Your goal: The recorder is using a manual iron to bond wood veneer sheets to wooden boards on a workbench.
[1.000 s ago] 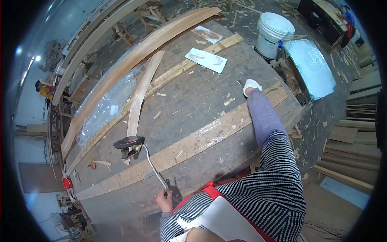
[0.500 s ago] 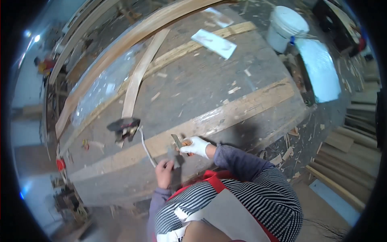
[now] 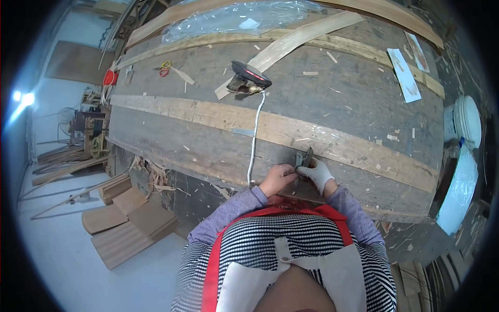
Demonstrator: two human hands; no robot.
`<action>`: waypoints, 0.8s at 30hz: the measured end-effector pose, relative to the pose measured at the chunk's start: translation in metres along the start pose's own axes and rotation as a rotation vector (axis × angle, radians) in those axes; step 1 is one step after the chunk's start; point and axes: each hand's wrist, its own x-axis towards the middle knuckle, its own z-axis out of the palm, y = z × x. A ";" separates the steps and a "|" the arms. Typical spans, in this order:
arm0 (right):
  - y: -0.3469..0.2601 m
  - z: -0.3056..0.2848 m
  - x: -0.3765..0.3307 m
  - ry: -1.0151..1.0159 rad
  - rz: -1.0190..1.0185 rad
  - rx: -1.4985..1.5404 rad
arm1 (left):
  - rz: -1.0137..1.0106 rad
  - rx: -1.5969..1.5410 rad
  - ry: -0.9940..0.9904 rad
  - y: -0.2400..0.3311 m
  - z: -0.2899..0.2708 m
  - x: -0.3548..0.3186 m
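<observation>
Both my hands meet over the near side of the workbench (image 3: 218, 136). My bare left hand (image 3: 278, 178) is closed, its fingertips at a small grey flat piece (image 3: 299, 158). My right hand (image 3: 319, 174), in a white glove, is closed round a narrow, dark flat blade (image 3: 308, 156) that sticks up past the fingers, right beside the grey piece. Whether blade and piece touch I cannot make out. To the left of my hands a white cord (image 3: 255, 138) runs to a black electric iron (image 3: 250, 77) farther back, tipped over a pale wood strip (image 3: 306, 39).
Clear plastic sheeting (image 3: 234, 18) lies at the far edge. Yellow-and-red scissors (image 3: 165, 68) are at the far left. A white card (image 3: 404, 75), a white bucket (image 3: 467, 122) and a foil-like silvery panel (image 3: 458, 190) are at the right. Wood boards (image 3: 130, 223) lie on the floor at left.
My view has swung to the right, so the bench now lies more level across it. My hands, apart before, have come together, bringing the blade beside the grey piece.
</observation>
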 end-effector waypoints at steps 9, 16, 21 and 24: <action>0.004 -0.006 0.018 0.166 -0.030 0.138 | 0.073 0.703 0.438 -0.052 -0.121 0.017; 0.007 -0.017 0.001 0.241 -0.170 0.343 | 0.340 1.162 0.444 -0.082 -0.156 0.054; 0.010 -0.027 -0.011 0.305 -0.180 0.323 | 0.323 1.178 0.315 -0.097 -0.173 0.051; 0.041 -0.036 0.010 0.278 -0.233 0.321 | 0.214 1.108 0.423 -0.107 -0.183 0.031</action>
